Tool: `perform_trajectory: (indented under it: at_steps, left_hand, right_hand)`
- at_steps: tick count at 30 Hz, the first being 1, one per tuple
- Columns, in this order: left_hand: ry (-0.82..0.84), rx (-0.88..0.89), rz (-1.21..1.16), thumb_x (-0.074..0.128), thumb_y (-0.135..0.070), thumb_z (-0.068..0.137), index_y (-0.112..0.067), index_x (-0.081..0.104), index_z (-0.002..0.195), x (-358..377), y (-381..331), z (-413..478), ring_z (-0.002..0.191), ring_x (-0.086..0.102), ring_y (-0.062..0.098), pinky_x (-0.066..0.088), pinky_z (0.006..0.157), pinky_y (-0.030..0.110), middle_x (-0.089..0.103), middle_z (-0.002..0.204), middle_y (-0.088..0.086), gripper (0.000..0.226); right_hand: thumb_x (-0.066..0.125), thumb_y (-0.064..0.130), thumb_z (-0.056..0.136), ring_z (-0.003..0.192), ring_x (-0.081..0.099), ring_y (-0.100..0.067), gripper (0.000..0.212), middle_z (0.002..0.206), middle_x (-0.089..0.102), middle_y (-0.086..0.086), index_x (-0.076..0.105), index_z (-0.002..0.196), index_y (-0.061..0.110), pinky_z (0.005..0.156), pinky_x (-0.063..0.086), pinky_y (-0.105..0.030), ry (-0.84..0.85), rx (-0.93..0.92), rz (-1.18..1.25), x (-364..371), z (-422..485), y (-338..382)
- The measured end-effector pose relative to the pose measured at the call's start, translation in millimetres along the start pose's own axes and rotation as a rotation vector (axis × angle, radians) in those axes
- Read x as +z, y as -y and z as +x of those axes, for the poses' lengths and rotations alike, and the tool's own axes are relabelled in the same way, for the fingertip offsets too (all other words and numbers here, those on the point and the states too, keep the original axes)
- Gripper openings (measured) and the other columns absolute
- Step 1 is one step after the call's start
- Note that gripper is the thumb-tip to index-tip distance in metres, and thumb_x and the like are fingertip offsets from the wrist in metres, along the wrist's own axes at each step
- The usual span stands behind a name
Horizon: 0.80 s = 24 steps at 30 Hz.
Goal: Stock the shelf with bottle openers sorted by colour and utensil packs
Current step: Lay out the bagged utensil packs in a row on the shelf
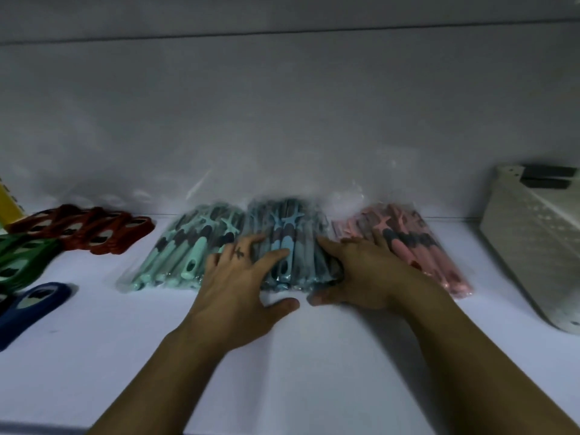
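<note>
Left hand lies flat, fingers spread on the blue utensil pack. Right hand lies flat along its right flank, thumb at the near end. Neither curls round it. The pack lies on the shelf between teal pack and pink pack, touching both. Probably light; slippery film over stiff, loose handles. Best squeezed from both long sides. Red bottle openers to the left.
</note>
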<state>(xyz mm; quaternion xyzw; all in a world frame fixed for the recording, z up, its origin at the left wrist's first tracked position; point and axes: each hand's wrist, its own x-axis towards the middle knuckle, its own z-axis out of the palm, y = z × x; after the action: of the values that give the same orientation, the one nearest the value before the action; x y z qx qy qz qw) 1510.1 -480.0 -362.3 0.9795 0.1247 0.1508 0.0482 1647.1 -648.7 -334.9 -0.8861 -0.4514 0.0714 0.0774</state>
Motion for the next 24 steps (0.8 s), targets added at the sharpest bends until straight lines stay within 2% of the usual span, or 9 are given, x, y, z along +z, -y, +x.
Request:
perform_trajectory:
  at_steps: [2,5,7,11,14,16,19,22,24]
  left_hand:
    - [0.026,0.004,-0.014,0.052,-0.074,0.079,-0.045,0.030,0.147,3,1,1,0.137,0.030,0.019,0.020,0.112,0.037,0.026,0.154,-0.007,0.077]
    - [0.022,0.034,-0.039,0.054,-0.067,0.083,-0.042,0.031,0.147,5,3,3,0.136,0.032,0.017,0.024,0.114,0.035,0.033,0.152,-0.009,0.073]
    - [0.016,0.040,-0.019,0.052,-0.069,0.081,-0.041,0.034,0.146,4,4,2,0.134,0.033,0.017,0.025,0.112,0.036,0.037,0.149,-0.009,0.072]
    - [-0.020,0.080,0.070,0.034,-0.077,0.073,-0.041,0.028,0.146,-1,-2,3,0.139,0.028,0.023,0.024,0.114,0.050,0.032,0.154,-0.001,0.082]
    - [0.021,0.166,0.071,0.028,-0.078,0.078,-0.047,0.021,0.149,-1,-7,8,0.147,0.019,0.025,0.013,0.118,0.053,0.024,0.159,-0.002,0.078]
    - [0.081,0.200,0.068,0.016,-0.080,0.078,-0.049,0.015,0.149,0,-8,12,0.149,0.012,0.022,0.005,0.120,0.053,0.020,0.161,-0.003,0.078]
    - [0.130,0.177,0.075,0.008,-0.080,0.073,-0.049,0.018,0.149,1,-9,15,0.149,0.012,0.018,0.005,0.120,0.053,0.018,0.161,-0.005,0.083]
    - [0.135,0.154,0.067,0.014,-0.086,0.067,-0.045,0.026,0.143,-4,-13,19,0.146,0.017,0.019,0.009,0.118,0.055,0.022,0.157,-0.005,0.087]
    - [0.144,0.176,0.134,0.018,-0.089,0.067,-0.043,0.021,0.144,-7,-18,23,0.146,0.014,0.021,0.007,0.117,0.059,0.020,0.156,-0.002,0.090]
  right_hand:
    - [0.063,0.069,0.076,0.138,0.034,-0.022,0.093,0.147,0.046,0.005,0.015,0.151,0.039,0.118,0.000,-0.049,0.004,-0.007,0.014,-1,-2,-1]
    - [0.062,0.070,0.075,0.127,0.042,-0.020,0.087,0.138,0.053,0.004,0.025,0.147,0.038,0.117,0.016,-0.048,-0.011,-0.014,-0.011,-1,-2,2]
    - [0.061,0.069,0.076,0.125,0.041,-0.019,0.085,0.137,0.053,0.003,0.027,0.147,0.037,0.115,0.020,-0.048,-0.014,-0.024,-0.020,-1,-3,5]
    - [0.063,0.072,0.072,0.148,0.007,-0.021,0.112,0.162,0.013,0.003,-0.004,0.153,0.034,0.120,-0.002,-0.053,0.070,-0.011,-0.033,-3,-12,2]
    - [0.064,0.069,0.074,0.149,-0.010,-0.024,0.106,0.163,-0.002,0.000,-0.001,0.152,0.038,0.118,-0.005,-0.058,0.058,0.043,-0.049,-11,-16,-6]
    - [0.061,0.066,0.078,0.149,-0.010,-0.027,0.088,0.163,0.001,-0.004,0.017,0.150,0.041,0.117,-0.006,-0.059,0.053,0.042,-0.103,-13,-16,-7]
    - [0.061,0.065,0.079,0.149,0.000,-0.027,0.070,0.162,0.015,-0.005,0.039,0.142,0.041,0.118,-0.006,-0.058,0.025,0.019,-0.102,-9,-14,1]
    - [0.058,0.070,0.078,0.146,0.012,-0.025,0.073,0.156,0.028,-0.005,0.042,0.141,0.037,0.117,-0.001,-0.061,-0.007,0.031,-0.132,-5,-7,5]
    - [0.057,0.072,0.077,0.147,0.011,-0.025,0.079,0.157,0.026,-0.004,0.037,0.145,0.037,0.116,-0.001,-0.062,-0.006,0.042,-0.141,-3,-5,5]
